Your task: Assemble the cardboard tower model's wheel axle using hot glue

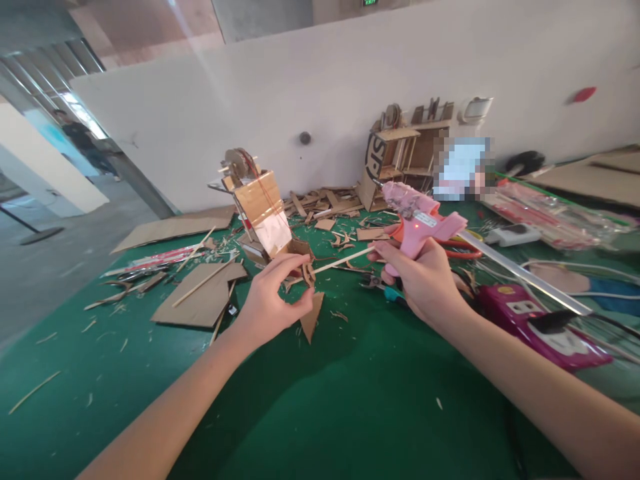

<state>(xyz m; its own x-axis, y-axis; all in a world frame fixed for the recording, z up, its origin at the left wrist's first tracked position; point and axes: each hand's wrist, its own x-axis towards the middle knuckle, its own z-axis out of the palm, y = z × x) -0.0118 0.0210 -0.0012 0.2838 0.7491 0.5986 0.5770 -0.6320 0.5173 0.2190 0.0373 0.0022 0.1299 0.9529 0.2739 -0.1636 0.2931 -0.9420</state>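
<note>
My left hand point(277, 293) pinches a small round cardboard piece point(308, 273) between thumb and fingers. A thin wooden stick point(345, 259) runs from that piece across to my right hand point(420, 273). There the thumb and fingertips press on the stick's other end, while the same hand grips a pink hot glue gun point(417, 227). Its nozzle points up and left, and a long clear glue stick point(520, 270) sticks out of its back. Just behind my left hand stands a cardboard model point(260, 207) with a round wheel-like part and wires on top.
Cardboard scraps point(320, 203) lie along the wall. A flat cardboard sheet point(193, 293) is on the left, pliers point(393, 293) near the middle. A magenta power strip point(540, 327) with cables sits right. Behind are a cardboard box structure point(400, 157) and plastic-wrapped packs point(555, 210).
</note>
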